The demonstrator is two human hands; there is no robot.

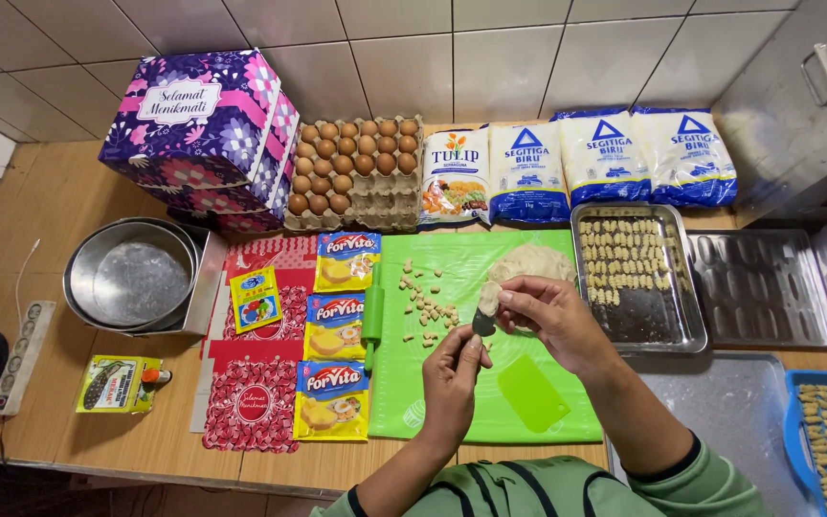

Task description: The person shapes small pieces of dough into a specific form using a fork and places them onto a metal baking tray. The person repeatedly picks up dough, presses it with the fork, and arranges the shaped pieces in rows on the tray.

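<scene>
My right hand (549,311) pinches a small pale piece of dough (488,297) above the green mat (452,402). Just below it, my left hand (452,369) grips a small dark tool (483,324) whose tip touches that piece. A larger lump of dough (531,258) lies on the mat behind my right hand. Several small cut dough bits (428,304) are scattered on the mat to the left. A green plastic scraper (531,393) lies on the mat near my wrists, and a green rolling pin (372,311) rests along the mat's left edge.
A metal tray (674,330) with rows of shaped dough stands right of the mat, with a moulded tray (763,287) beyond. A blue tray (796,421) of pieces sits bottom right. Flour bags (605,153), an egg carton (356,172), margarine sachets (335,325), round tins (131,273) and patterned boxes (203,124) fill the rest.
</scene>
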